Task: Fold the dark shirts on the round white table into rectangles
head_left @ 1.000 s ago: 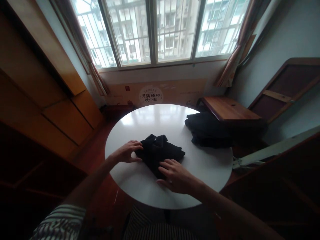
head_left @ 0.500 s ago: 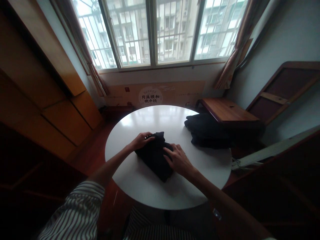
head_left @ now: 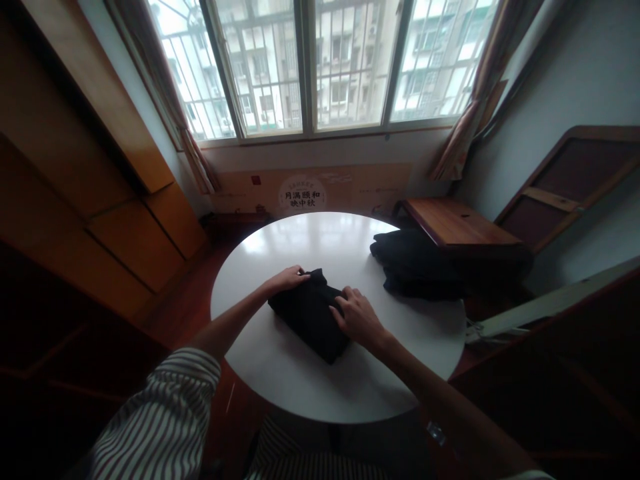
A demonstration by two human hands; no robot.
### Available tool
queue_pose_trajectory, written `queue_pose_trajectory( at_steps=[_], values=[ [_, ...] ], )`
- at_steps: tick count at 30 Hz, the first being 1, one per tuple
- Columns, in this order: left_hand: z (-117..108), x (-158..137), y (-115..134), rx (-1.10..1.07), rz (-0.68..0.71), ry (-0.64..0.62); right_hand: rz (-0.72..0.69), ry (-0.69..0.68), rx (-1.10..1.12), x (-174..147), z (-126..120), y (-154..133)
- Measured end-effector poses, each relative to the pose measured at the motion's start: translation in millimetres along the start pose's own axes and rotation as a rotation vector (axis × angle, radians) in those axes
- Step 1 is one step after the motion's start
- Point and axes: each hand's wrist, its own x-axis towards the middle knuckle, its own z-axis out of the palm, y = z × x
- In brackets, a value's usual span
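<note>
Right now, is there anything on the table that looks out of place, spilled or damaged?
Perhaps one thing: the dark fabric pile at the right of the white table seems to reach past the rim, though shadow hides the far end. I see no spill or damage; the dark garment nearer the middle looks ordinary.

Garment [head_left: 315, 323] on table [head_left: 280, 383] near centre, left hand [head_left: 286, 279] at garment's eleven o'clock, right hand [head_left: 361, 321] at its three, cloth pile [head_left: 417, 263] at table's two o'clock, side table [head_left: 463, 223] beyond pile, window [head_left: 345, 73] at twelve, cabinet [head_left: 125, 223] at ten.
</note>
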Motion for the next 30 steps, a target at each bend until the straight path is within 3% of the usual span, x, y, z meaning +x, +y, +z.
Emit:
queue_pose_trajectory(
  at_steps=[6, 10, 13, 16, 18, 20, 25, 30],
  values=[
    [10, 0, 12, 0.079, 0.032, 0.048, -0.284, -0.010, 0.095, 34, 0, -5],
    [7, -17, 13, 0.149, 0.085, 0.136, -0.180, -0.164, 0.126, 58, 20, 5],
    [-8, -48, 14, 0.380, 0.290, 0.215, -0.102, -0.256, 0.197, 66, 30, 15],
    [-25, -89, 11, 0.635, 0.515, 0.045, -0.089, -0.245, 0.241, 67, 33, 20],
    [-32, -112, 5, 0.747, 0.548, -0.064, -0.097, -0.206, 0.276, 68, 36, 22],
    [-32, -124, -3, 0.814, 0.526, -0.083, -0.125, -0.162, 0.348, 68, 40, 24],
    [-23, -113, -12, 0.764, 0.592, -0.010, -0.161, -0.128, 0.482, 67, 48, 28],
    [-28, -91, 26, 0.622, 0.813, 0.234, -0.108, -0.139, 0.579, 65, 40, 22]
  ],
)
